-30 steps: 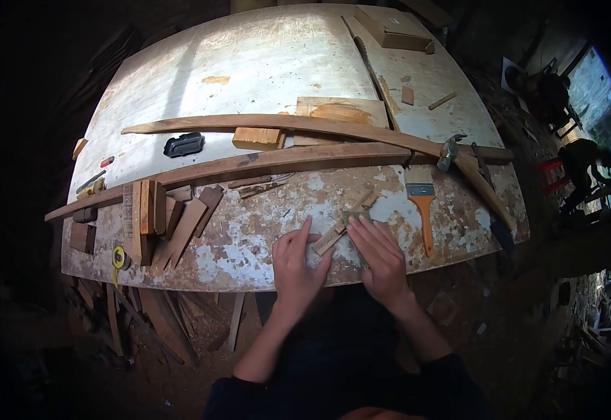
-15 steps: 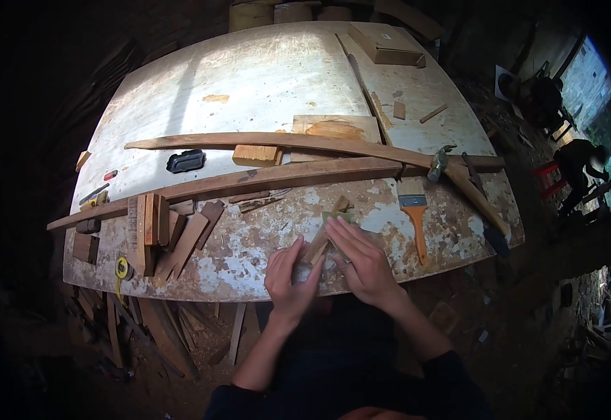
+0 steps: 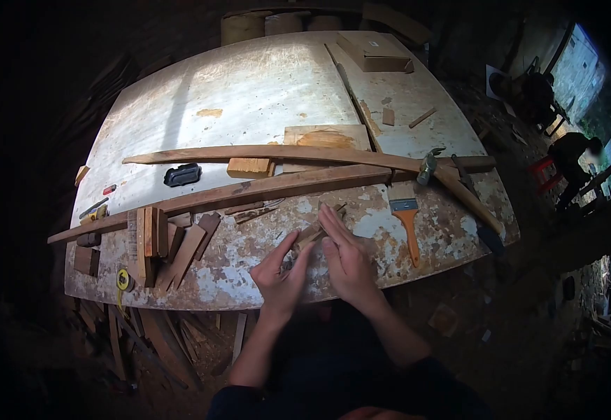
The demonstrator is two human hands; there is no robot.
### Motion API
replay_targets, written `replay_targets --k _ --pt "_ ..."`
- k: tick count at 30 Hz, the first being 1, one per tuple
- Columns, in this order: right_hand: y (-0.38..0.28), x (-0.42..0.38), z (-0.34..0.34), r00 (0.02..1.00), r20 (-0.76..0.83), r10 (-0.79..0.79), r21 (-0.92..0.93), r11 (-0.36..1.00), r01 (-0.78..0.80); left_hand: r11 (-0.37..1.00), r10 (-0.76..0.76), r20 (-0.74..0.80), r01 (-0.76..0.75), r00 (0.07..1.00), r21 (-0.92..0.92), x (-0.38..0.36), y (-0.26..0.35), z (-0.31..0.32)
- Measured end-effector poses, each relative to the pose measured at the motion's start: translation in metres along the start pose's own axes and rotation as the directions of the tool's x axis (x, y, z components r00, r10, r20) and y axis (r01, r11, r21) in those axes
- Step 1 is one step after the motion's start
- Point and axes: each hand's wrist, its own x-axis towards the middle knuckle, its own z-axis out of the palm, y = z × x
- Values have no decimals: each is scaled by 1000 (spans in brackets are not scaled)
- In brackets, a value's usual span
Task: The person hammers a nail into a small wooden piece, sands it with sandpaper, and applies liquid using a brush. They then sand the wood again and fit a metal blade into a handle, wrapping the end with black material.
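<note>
My left hand (image 3: 279,278) is at the near edge of the workbench, thumb and fingers closed round the near end of a small wood piece (image 3: 310,234). The fingers of my right hand (image 3: 347,269) are pressed together along the right side of this piece, covering part of it. Whatever lies under the right palm is hidden. The piece slants away to the upper right, its far tip showing past my right fingertips.
Long beams (image 3: 277,183) cross the workbench (image 3: 249,91), with a hammer (image 3: 428,168) at right. An orange brush (image 3: 409,231) lies right of my hands; wood blocks (image 3: 153,234), a tape measure (image 3: 124,280) and a black tray (image 3: 182,175) lie left. A person (image 3: 571,161) is far right.
My right hand has shifted left and slightly down over the wood piece, and the green sheet under its fingers is now out of sight. The view has tilted slightly.
</note>
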Motion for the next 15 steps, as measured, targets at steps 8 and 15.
replay_targets --k 8,15 --pt "-8 3 -5 995 71 -68 14 998 67 999 24 7 -24 1000 48 4 1 -2" --pt "-3 11 -11 998 34 -46 -40 998 48 987 143 27 -144 989 73 7 7 -2"
